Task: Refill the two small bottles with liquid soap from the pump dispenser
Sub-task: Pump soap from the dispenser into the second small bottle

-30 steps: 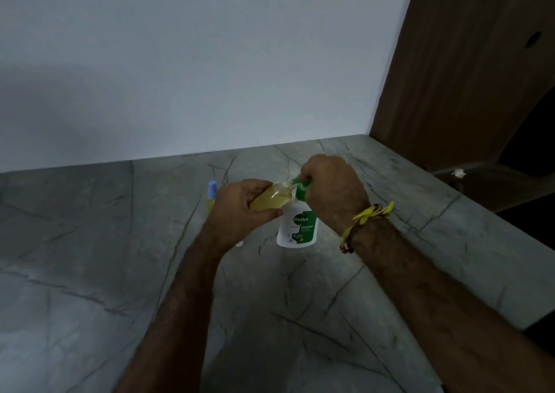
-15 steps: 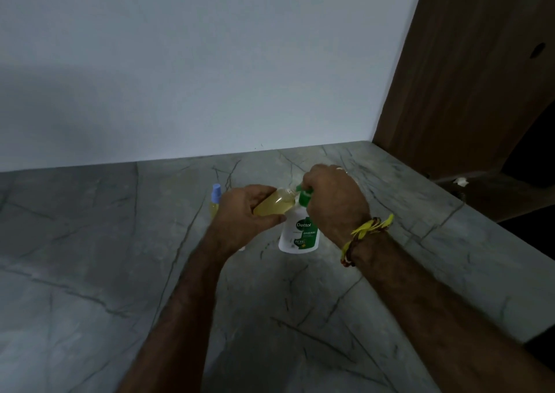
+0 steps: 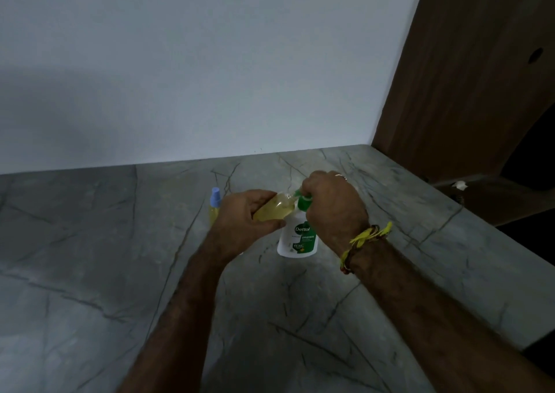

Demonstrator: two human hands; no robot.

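Near the frame's centre, the left hand (image 3: 244,223) grips a small bottle (image 3: 274,209) tilted to the green pump (image 3: 303,200), which the right hand (image 3: 332,206) clasps atop the soap dispenser (image 3: 297,238). Gentle presses would avoid spills. Another capped bottle (image 3: 214,206) stands left, on the counter (image 3: 90,242).

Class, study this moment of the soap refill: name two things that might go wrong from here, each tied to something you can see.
1. The left hand holds the small bottle tilted at the green pump; if its narrow mouth slips off the spout, soap may spill onto the stone counter.
2. The right hand presses on top of the tall dispenser; an off-centre push might tip it.
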